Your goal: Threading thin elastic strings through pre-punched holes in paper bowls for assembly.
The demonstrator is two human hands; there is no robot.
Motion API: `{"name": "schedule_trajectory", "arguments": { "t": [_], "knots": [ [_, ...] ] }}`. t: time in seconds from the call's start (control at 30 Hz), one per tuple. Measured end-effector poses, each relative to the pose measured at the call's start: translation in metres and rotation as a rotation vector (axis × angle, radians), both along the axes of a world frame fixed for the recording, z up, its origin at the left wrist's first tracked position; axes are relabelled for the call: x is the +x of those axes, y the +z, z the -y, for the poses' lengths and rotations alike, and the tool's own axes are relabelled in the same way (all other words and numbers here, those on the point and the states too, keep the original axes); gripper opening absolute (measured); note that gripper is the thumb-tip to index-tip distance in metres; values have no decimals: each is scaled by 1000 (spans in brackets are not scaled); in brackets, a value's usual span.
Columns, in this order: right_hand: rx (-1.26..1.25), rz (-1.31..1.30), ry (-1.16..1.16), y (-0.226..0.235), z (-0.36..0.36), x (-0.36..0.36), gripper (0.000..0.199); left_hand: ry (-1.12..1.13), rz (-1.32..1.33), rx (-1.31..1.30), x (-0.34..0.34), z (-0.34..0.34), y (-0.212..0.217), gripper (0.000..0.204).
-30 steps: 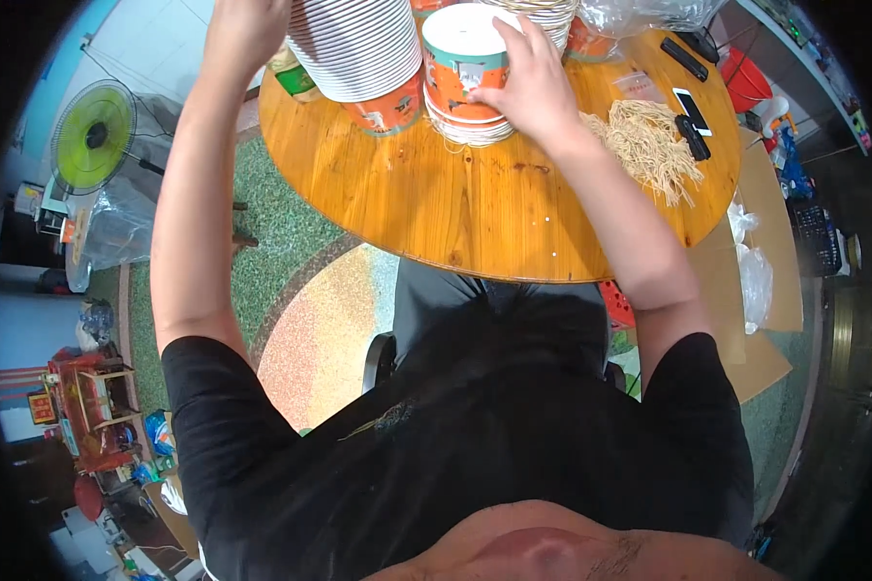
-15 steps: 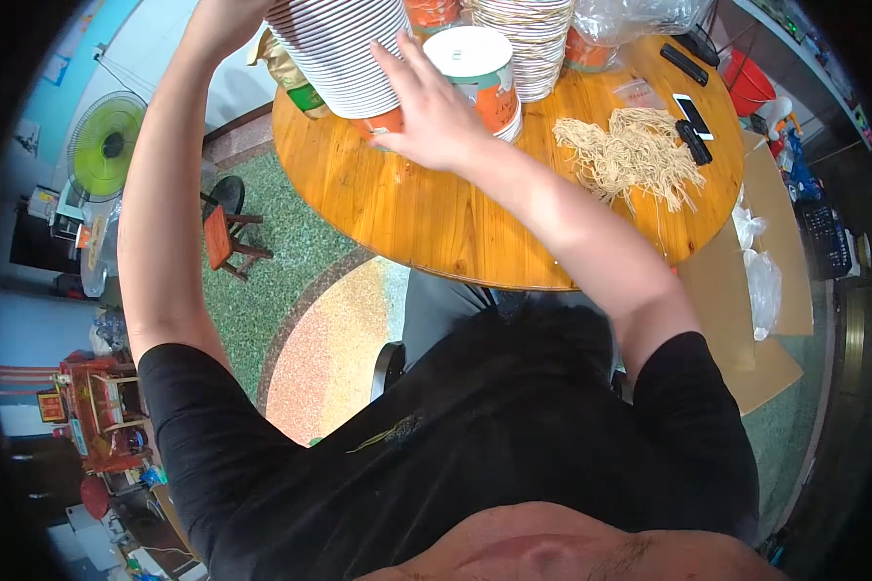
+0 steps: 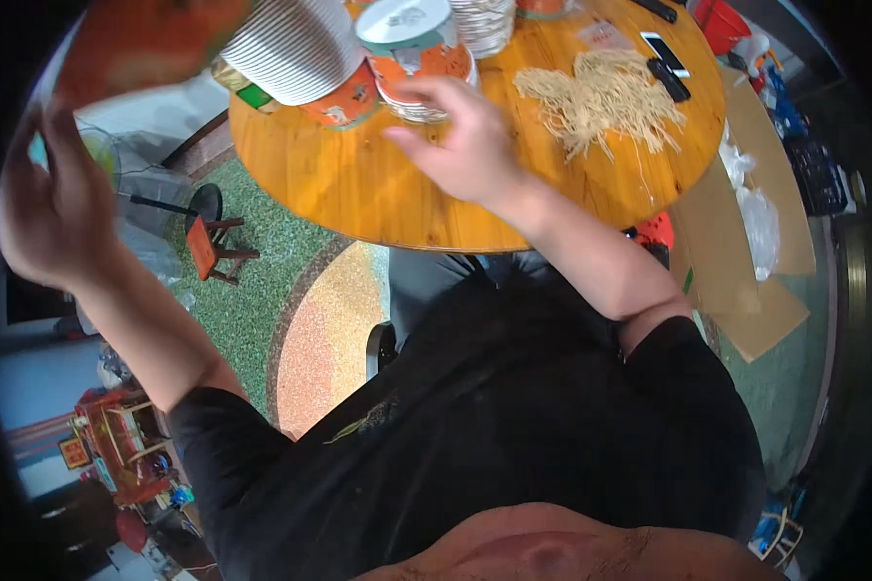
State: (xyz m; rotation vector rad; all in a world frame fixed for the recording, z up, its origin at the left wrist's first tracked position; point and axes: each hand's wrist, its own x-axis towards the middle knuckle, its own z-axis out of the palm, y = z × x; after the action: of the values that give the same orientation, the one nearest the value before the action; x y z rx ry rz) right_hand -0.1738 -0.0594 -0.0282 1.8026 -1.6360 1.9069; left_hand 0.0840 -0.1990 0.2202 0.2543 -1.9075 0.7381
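Note:
My left hand [image 3: 53, 208] is raised at the far left. Its fingers grip the lower edge of a blurred orange paper tub [image 3: 150, 48] at the top left. My right hand [image 3: 465, 140] hovers over the table, thumb and fingers apart, with nothing in it. It is just in front of an upturned orange-and-green paper tub [image 3: 417, 60], whose pale round base faces up. Left of that leans a tall nested stack of white-rimmed paper tubs [image 3: 295, 48], with an orange tub [image 3: 344, 102] at its lower end. Another white-rimmed stack [image 3: 484, 27] stands behind.
On the round wooden table [image 3: 378, 208] lie a heap of beige strings [image 3: 606, 102], a white-framed phone [image 3: 665, 55] and a small black device [image 3: 669, 80]. A red-topped stool [image 3: 203, 250] stands on the floor at left. Flattened cardboard [image 3: 765, 223] lies at right.
My left hand has come away from the tall stack toward the left, with an orange tub now in its fingers. My right hand has left the stack and moved right and nearer.

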Motion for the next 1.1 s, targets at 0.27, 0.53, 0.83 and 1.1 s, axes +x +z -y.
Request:
{"name": "schedule_trajectory", "arguments": {
  "t": [0.27, 0.53, 0.83, 1.1],
  "knots": [
    [520, 42, -536, -79, -129, -138, 9, -336, 358, 471, -56, -98, -199, 27],
    [606, -432, -555, -96, -98, -198, 16, -334, 382, 655, -98, -103, -280, 25],
    [901, -551, -587, -80, -75, -202, 20, -282, 404, 647, -104, -110, -282, 38],
    [282, -454, -631, -28, -115, -169, 17, -367, 129, 620, -89, -143, -283, 44]
  ]
}}
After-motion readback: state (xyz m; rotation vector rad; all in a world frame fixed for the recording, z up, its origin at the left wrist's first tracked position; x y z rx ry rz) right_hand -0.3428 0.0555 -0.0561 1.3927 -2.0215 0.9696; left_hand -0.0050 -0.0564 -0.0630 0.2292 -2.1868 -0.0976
